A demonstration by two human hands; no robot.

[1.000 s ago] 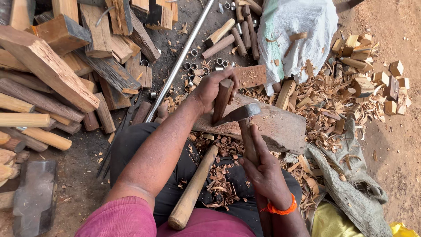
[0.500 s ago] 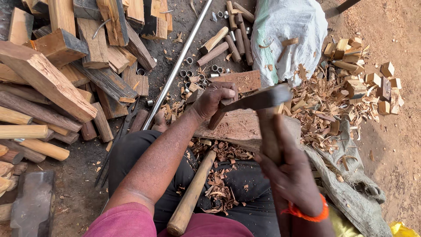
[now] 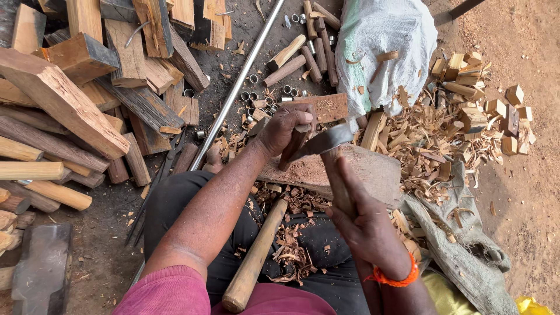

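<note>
We were chopping a short brown wood stick [image 3: 294, 146] on the flat grey chopping block [image 3: 373, 169]. Our left hand [image 3: 286, 125] gripped the stick upright on the block. Our right hand [image 3: 364, 224] wrapped the small steel axe [image 3: 324, 142], touching the stick. Next chop needed careful aim, we thought.

Ground: you sit over dark, packed earth [image 3: 233, 35], turning to paler sandy soil [image 3: 525, 35] on your right.
Left side: you have a heap of split timber [image 3: 87, 87] stacked beside you.
Ahead: a white woven sack [image 3: 385, 41] lies past a long metal rod [image 3: 239, 87].
Right side: wood shavings [image 3: 431, 140] and small cut blocks [image 3: 496, 111] litter your ground.
Light: even daylight, soft shadows.
</note>
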